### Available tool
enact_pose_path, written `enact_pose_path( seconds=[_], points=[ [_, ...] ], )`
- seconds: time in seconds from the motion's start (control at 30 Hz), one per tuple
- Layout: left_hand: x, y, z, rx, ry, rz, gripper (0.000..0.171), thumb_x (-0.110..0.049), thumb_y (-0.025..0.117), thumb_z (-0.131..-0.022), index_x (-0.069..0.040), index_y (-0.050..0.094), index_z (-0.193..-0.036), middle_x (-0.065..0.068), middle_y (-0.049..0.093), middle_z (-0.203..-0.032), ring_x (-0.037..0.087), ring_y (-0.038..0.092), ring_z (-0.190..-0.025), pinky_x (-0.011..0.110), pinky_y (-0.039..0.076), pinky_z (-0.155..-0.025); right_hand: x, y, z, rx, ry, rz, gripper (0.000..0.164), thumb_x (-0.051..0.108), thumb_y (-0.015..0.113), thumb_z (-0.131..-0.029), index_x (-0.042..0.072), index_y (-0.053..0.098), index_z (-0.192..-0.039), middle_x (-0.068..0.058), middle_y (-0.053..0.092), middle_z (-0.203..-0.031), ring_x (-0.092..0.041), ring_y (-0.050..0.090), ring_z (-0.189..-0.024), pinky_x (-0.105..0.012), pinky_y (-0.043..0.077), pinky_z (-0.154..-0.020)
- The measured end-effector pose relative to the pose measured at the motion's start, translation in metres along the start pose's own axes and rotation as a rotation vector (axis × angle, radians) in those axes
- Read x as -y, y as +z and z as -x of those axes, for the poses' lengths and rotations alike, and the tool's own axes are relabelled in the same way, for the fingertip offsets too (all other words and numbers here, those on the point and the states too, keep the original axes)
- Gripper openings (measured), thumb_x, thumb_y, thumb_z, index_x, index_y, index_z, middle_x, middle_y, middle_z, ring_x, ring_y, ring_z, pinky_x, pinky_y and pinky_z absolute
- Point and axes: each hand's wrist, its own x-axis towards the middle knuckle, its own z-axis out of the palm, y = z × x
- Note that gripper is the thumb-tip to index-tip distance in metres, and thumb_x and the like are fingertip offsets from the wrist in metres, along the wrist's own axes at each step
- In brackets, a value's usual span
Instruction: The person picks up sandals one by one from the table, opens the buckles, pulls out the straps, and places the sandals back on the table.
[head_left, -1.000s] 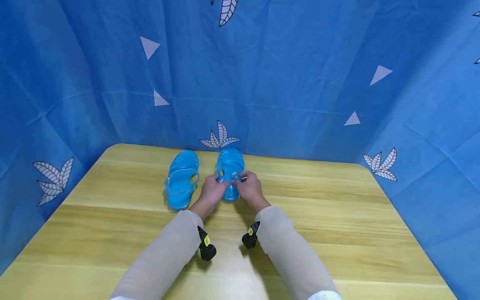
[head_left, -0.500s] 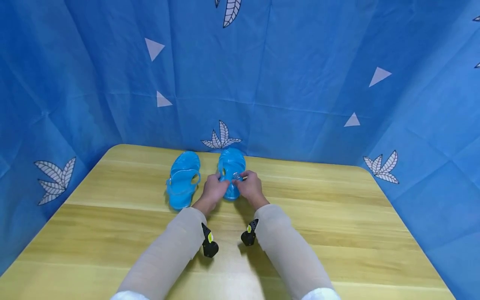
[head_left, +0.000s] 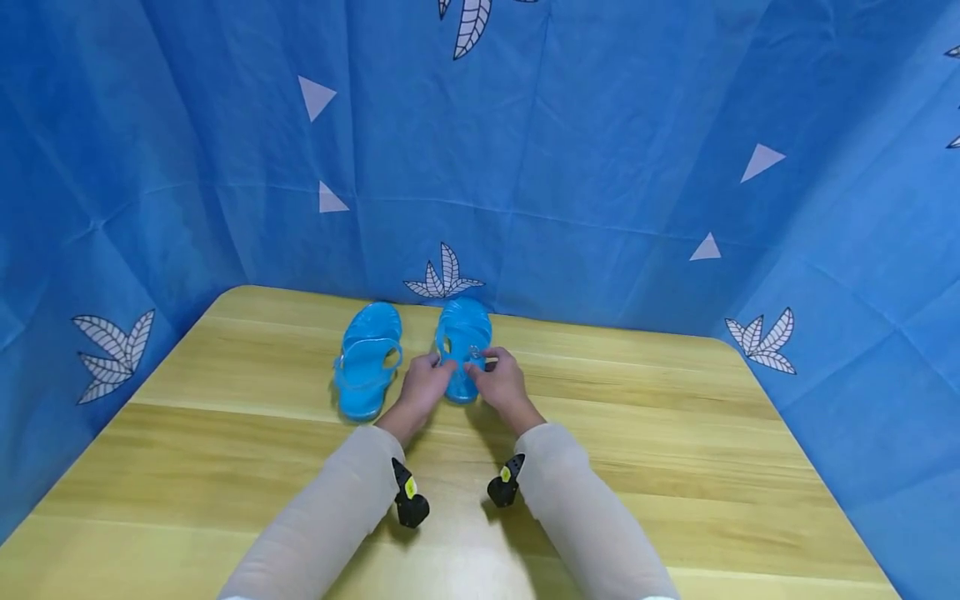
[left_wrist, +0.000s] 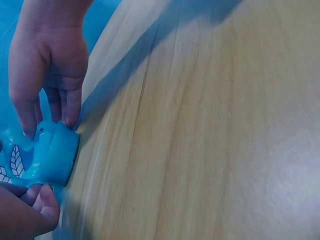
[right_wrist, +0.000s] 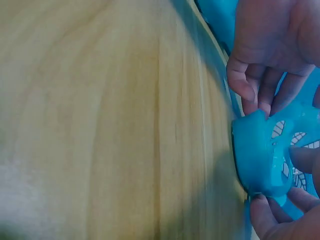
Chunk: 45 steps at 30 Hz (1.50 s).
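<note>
- Beige sleeves [head_left: 330, 508], each with a black wrist camera [head_left: 412, 507], enter at the bottom of the head frame.
- Just below its centre, the left hand [head_left: 422, 388] pinches the left side of a blue sandal [head_left: 465, 328]; the right hand [head_left: 503, 387] pinches its right side.
- Only the wrist views show that sandal's thick near end side-on, fingertips at its edges.
- Left of it lies a second sandal [head_left: 365, 367] on the wooden table [head_left: 675, 467].
- A blue curtain [head_left: 585, 167] fills the upper frame.

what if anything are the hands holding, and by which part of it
The right-hand blue sandal, held at both sides: left hand on its left side, right hand on its right, near the shiny buckle. Exact pinch points are unclear.
</note>
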Motion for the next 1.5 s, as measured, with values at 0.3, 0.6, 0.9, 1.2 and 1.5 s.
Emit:
enact_pose_path(
  seconds=[0.3, 0.6, 0.9, 1.2, 1.5],
  points=[
    [0.006, -0.02, 0.019, -0.035, 0.028, 0.015, 0.042, -0.032, 0.043, -0.097, 0.002, 0.059, -0.117, 0.018, 0.061, -0.1, 0.03, 0.058, -0.094, 0.04, 0.047, -0.081, -0.003, 0.005, 0.014, -0.033, -0.064, -0.061, 0.046, 0.025, 0.062, -0.091, 0.004, 0.049, -0.13, -0.017, 0.055, -0.12, -0.03, 0.058, -0.108, -0.041, 0.05, -0.085],
    [0.016, -0.053, 0.05, 0.091, 0.054, 0.08, 0.05, -0.027, 0.039, -0.099, 0.005, 0.041, -0.137, 0.018, 0.045, -0.135, 0.032, 0.048, -0.113, 0.043, 0.045, -0.093, 0.008, 0.003, 0.029, -0.119, -0.08, -0.268, 0.042, 0.018, 0.062, -0.09, 0.003, 0.05, -0.128, -0.016, 0.051, -0.123, -0.026, 0.054, -0.101, -0.036, 0.05, -0.077],
    [-0.001, -0.089, 0.07, 0.117, 0.053, 0.184, 0.052, -0.028, 0.039, -0.099, 0.005, 0.036, -0.14, 0.019, 0.041, -0.14, 0.033, 0.047, -0.115, 0.041, 0.047, -0.093, 0.042, 0.008, 0.039, -0.023, -0.171, -0.257, 0.035, 0.019, 0.061, -0.091, 0.008, 0.054, -0.124, -0.014, 0.053, -0.124, -0.025, 0.053, -0.107, -0.039, 0.048, -0.087],
    [-0.02, -0.122, 0.07, 0.048, 0.11, 0.191, 0.05, -0.029, 0.035, -0.101, 0.001, 0.037, -0.141, 0.018, 0.043, -0.138, 0.034, 0.043, -0.123, 0.035, 0.045, -0.092, 0.065, 0.024, 0.046, 0.077, -0.257, -0.237, 0.036, 0.017, 0.061, -0.091, 0.004, 0.055, -0.124, -0.014, 0.053, -0.125, -0.025, 0.056, -0.107, -0.034, 0.052, -0.08],
    [-0.01, -0.139, 0.049, -0.054, 0.065, 0.057, 0.051, -0.026, 0.041, -0.099, -0.001, 0.036, -0.143, 0.017, 0.037, -0.145, 0.033, 0.035, -0.133, 0.046, 0.037, -0.103, 0.072, 0.049, 0.039, 0.153, -0.224, -0.139, 0.036, 0.018, 0.059, -0.093, 0.004, 0.056, -0.126, -0.012, 0.055, -0.124, -0.024, 0.058, -0.107, -0.034, 0.053, -0.079]
  ],
)
